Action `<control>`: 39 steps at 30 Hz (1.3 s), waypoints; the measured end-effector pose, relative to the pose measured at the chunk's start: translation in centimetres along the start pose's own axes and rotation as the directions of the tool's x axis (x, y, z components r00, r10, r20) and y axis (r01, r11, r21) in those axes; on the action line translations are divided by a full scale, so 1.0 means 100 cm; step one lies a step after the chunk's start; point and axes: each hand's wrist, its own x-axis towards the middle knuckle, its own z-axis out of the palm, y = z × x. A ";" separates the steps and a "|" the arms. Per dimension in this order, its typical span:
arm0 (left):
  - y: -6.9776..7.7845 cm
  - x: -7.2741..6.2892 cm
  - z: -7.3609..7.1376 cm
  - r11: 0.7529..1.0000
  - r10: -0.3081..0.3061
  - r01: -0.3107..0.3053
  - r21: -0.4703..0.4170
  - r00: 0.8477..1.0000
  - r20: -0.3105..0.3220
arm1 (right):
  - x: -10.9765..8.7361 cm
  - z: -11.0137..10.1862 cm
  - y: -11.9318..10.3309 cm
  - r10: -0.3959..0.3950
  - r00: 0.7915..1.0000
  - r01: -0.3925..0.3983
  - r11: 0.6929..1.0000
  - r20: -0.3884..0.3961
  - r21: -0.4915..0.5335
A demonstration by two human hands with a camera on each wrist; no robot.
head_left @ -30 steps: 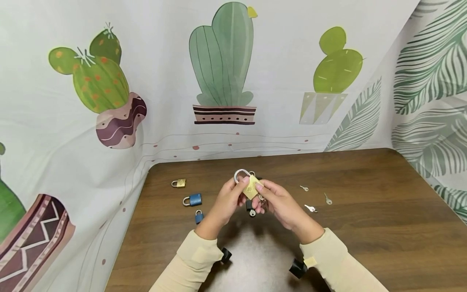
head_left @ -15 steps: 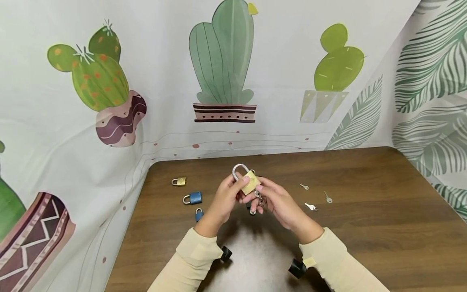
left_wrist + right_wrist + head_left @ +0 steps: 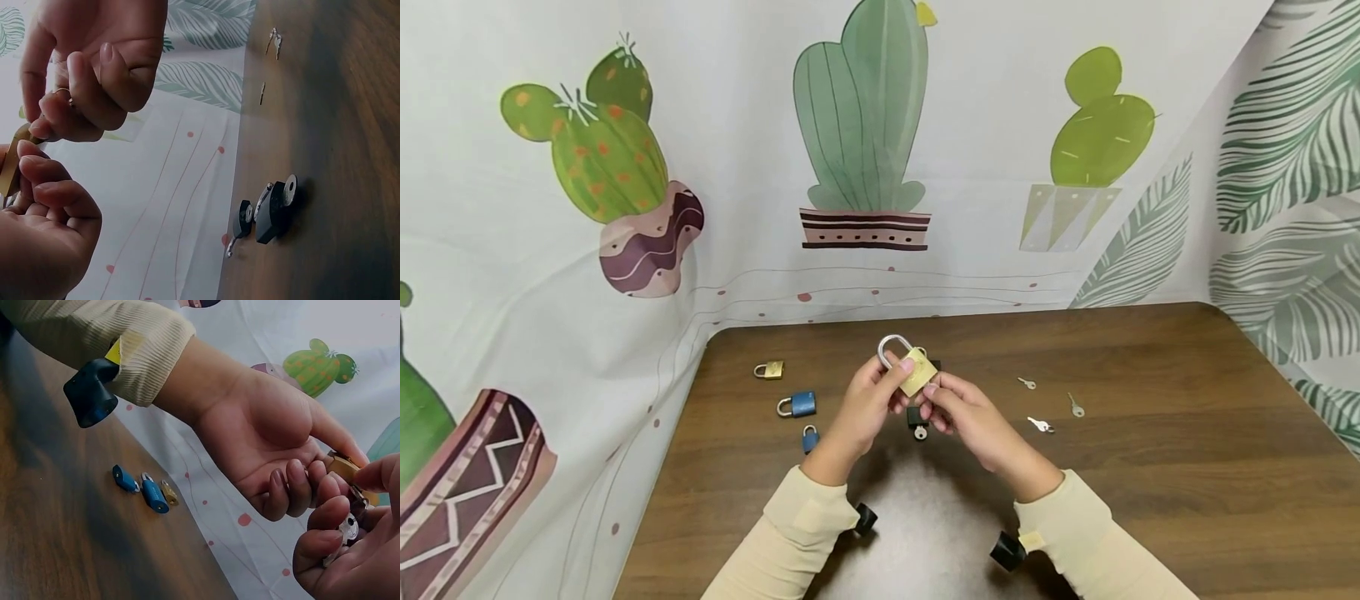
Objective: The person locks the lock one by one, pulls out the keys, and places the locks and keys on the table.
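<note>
In the head view, a brass padlock (image 3: 917,372) with a silver shackle is held above the table, shackle toward the upper left. My left hand (image 3: 867,410) grips its body, thumb across the front face. My right hand (image 3: 976,415) is at its lower edge, thumb and fingers pinching a key there. The right wrist view shows silver keys (image 3: 349,529) among the curled right fingers; the key's tip is hidden. Below the hands, a black padlock (image 3: 914,417) with a key in it lies on the table. Another black padlock (image 3: 242,219) lies beside it in the left wrist view.
On the left of the table (image 3: 1150,500) lie a small brass padlock (image 3: 772,370), a blue padlock (image 3: 802,404) and a smaller blue padlock (image 3: 810,440). Loose keys (image 3: 1077,408) lie on the right. A cactus-print cloth (image 3: 737,167) hangs behind the table.
The brass padlock has risen slightly. My right fingers have curled in over the keys that dangled below it, and the black padlock with its key shows more fully beneath the hands.
</note>
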 end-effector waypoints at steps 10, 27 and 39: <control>-0.002 -0.001 0.000 1.000 -0.006 0.005 0.024 1.000 0.020 | 0.001 0.001 0.008 -0.088 0.996 0.089 0.996 -0.013 0.018; -0.002 0.005 0.002 1.000 -0.006 0.006 0.023 1.000 0.020 | 0.003 0.000 0.008 -0.186 0.982 0.182 0.976 -0.023 -0.122; -0.003 0.003 0.001 1.000 -0.022 0.022 0.020 1.000 0.003 | 0.002 0.000 0.011 -0.224 0.974 0.216 0.955 -0.017 -0.204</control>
